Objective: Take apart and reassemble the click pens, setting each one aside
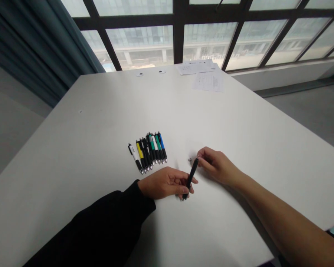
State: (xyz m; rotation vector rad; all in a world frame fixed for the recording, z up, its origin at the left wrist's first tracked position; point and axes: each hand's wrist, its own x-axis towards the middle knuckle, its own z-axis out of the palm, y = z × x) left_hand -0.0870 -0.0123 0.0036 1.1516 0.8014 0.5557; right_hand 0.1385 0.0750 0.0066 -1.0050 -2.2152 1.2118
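Note:
A black pen (193, 173) slants upward in my left hand (167, 182), gripped near its lower end between thumb and fingers. My right hand (217, 165) is closed in a pinch right by the pen's upper end. Whatever its fingertips hold is too small to make out. Just left of those fingertips, a tiny metallic piece (189, 160) shows against the table. Beyond my left hand lies a row of several click pens, among them a white one (134, 155), a yellow one (140, 151) and a blue one (161, 144), all with black grips and silvery tips.
The white table (114, 107) narrows toward a window (139, 40) with dark frames. Printed papers (208, 79) lie at its far edge, near two small round table fittings (161, 72). A blue-grey curtain (39, 48) hangs at the left.

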